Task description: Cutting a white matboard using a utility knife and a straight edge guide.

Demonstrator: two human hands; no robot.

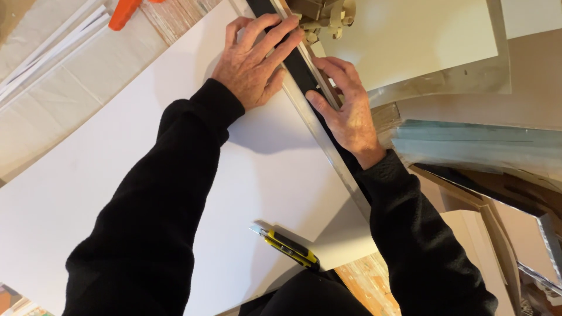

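Note:
A large white board [88,193] lies across the wooden table. Along its right edge runs a long metal and black cutting rail [328,146]. My left hand [254,61] lies flat on the board, fingers spread, with the fingertips pressing on the rail near a tan cutter head [322,17]. My right hand [348,108] rests on the rail just below it, thumb and fingers pinched along the rail's edge. Both sleeves are black. A yellow and black utility knife [290,247] lies loose on the board near my body.
A cream sheet [421,41] sits right of the rail. Glass or metal sheets [474,146] and frame pieces [497,234] are stacked at the right. An orange clamp handle [123,13] and white strips [52,47] lie at top left.

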